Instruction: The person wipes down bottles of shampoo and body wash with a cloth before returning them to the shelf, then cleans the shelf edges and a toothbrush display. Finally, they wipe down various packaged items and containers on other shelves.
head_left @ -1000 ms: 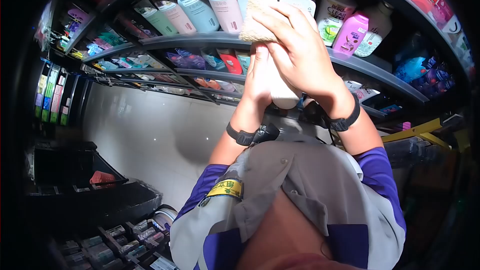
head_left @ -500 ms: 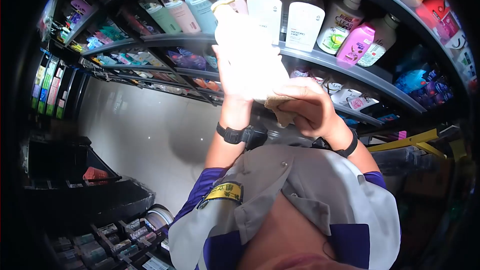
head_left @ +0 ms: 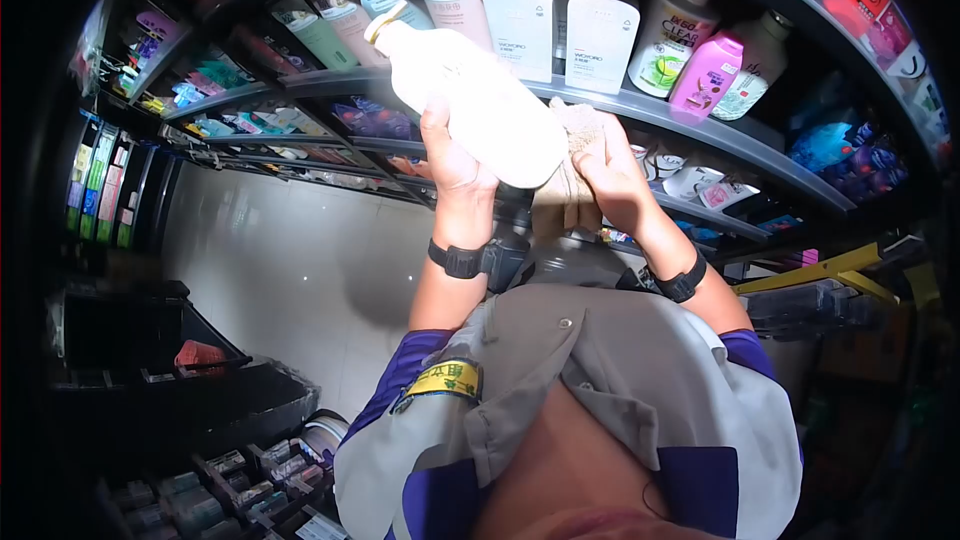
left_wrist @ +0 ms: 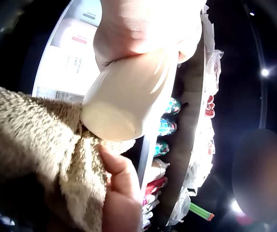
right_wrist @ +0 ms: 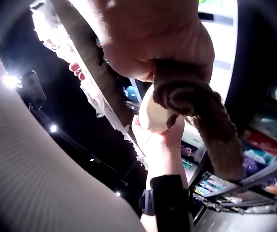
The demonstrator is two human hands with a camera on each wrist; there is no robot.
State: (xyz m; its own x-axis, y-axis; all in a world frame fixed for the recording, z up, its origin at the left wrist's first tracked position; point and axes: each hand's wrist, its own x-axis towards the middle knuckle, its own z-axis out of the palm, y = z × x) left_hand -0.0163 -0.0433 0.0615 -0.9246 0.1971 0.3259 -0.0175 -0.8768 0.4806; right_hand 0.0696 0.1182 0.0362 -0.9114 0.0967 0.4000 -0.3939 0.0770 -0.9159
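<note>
A pale cream bottle (head_left: 478, 100) with a pump top lies tilted in the left hand (head_left: 458, 155), its neck up and to the left in the head view. The left thumb shows along its side, the other fingers hidden beneath it. The right hand (head_left: 615, 180) grips a bunched tan cloth (head_left: 565, 195) beside the bottle's base. In the left wrist view the cloth (left_wrist: 37, 135) is by the rounded base of the bottle (left_wrist: 129, 96). The right wrist view shows the cloth (right_wrist: 220, 140) hanging from the right hand (right_wrist: 153, 38).
Behind the hands a shelf (head_left: 640, 110) holds several upright bottles, among them white pump bottles (head_left: 600, 45) and a pink bottle (head_left: 706, 75). Lower shelves carry packets and bottles. A yellow frame (head_left: 830, 270) stands at the right, dark bins (head_left: 150, 340) at the lower left.
The bottle first stood between both hands with the cloth near its top; now it tilts left in the left hand. The right hand and cloth have come down beside its base.
</note>
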